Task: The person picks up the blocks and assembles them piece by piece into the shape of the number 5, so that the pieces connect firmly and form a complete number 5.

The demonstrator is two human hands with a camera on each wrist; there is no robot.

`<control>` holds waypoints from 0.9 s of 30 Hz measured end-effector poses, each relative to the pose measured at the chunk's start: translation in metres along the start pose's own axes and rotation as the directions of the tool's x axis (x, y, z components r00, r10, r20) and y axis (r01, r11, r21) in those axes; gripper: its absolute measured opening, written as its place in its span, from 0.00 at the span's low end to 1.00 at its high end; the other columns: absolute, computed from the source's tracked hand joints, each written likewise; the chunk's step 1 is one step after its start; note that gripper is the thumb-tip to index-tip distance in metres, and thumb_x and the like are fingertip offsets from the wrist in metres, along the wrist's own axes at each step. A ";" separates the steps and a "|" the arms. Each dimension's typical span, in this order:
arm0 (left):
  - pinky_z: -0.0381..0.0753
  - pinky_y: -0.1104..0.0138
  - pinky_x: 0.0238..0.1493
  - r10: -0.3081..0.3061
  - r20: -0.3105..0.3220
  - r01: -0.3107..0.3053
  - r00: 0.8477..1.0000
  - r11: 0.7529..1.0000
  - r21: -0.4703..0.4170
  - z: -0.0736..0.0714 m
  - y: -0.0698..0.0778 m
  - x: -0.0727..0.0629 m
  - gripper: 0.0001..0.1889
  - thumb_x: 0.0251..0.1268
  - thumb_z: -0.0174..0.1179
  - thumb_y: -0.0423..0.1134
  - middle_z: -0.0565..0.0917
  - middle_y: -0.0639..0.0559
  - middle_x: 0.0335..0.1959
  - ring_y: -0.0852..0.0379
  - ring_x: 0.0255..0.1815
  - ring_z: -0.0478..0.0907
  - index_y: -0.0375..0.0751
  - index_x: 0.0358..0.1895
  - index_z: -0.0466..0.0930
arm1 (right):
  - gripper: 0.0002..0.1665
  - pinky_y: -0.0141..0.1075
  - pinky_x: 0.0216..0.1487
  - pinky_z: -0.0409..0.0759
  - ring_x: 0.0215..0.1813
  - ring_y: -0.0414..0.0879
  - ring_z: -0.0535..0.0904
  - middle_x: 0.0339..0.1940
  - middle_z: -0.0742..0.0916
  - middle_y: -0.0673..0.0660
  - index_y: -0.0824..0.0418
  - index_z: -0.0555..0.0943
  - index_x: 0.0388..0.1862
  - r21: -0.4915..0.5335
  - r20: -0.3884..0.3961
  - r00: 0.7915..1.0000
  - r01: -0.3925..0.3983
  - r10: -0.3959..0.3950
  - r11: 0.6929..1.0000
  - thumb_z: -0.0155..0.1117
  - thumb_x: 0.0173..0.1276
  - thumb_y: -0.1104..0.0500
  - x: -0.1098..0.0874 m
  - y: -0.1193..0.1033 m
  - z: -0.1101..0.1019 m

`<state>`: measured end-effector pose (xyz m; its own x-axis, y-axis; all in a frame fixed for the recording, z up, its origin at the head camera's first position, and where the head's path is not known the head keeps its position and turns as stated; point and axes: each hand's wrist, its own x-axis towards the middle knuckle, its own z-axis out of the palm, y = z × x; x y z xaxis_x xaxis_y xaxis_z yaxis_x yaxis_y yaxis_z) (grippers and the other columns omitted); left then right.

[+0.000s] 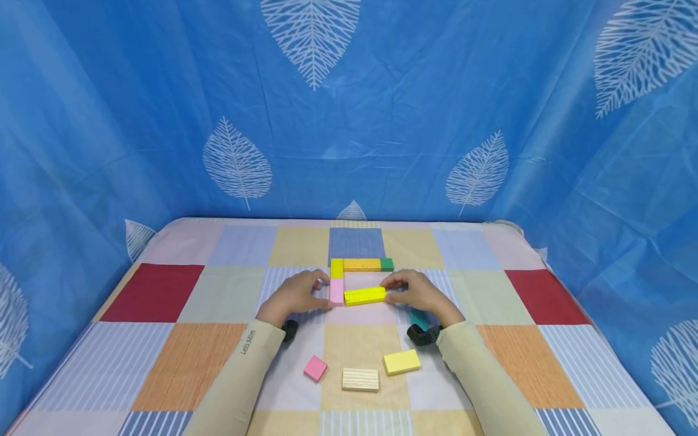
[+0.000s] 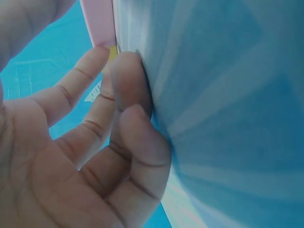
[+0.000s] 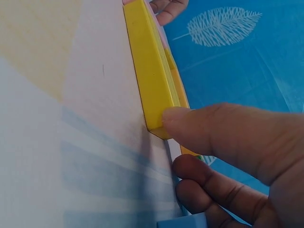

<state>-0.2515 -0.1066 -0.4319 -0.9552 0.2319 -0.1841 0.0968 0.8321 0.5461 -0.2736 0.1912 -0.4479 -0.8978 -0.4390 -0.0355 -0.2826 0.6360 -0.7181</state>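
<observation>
In the head view, my left hand (image 1: 297, 295) is at the left side of a pink block (image 1: 337, 292), thumb and fingertips by its edge. The left wrist view shows its fingers loosely bent, one fingertip touching the pink block (image 2: 99, 21). My right hand (image 1: 417, 295) is at the right end of a grooved yellow block (image 1: 364, 296). In the right wrist view the thumb (image 3: 190, 126) touches that end of the yellow block (image 3: 149, 71); the other visible fingers curl apart from it. The yellow block slants slightly, its left end beside the pink block.
Behind the pink block stands another yellow block (image 1: 337, 267), then an orange block (image 1: 361, 264) and a green block (image 1: 386, 264) in a row. A teal block (image 1: 418, 319) lies by the right wrist. Nearer are a pink block (image 1: 315, 368), a ridged cream block (image 1: 360, 379) and a pale yellow block (image 1: 402, 362).
</observation>
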 end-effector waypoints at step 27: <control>0.83 0.57 0.52 0.003 0.000 -0.003 1.000 1.000 0.018 0.003 -0.003 0.003 0.28 0.63 0.81 0.43 0.83 0.48 0.49 0.50 0.46 0.77 0.44 0.65 0.83 | 0.16 0.51 0.61 0.84 0.50 0.50 0.83 0.51 0.90 0.59 0.67 0.89 0.58 0.000 -0.006 1.000 -0.022 0.022 1.000 0.73 0.73 0.67 0.001 0.001 0.001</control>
<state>-0.2535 -0.1073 -0.4365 -0.9550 0.2339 -0.1823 0.1044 0.8405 0.5316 -0.2740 0.1906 -0.4489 -0.9060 -0.4206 -0.0473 -0.2622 0.6454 -0.7175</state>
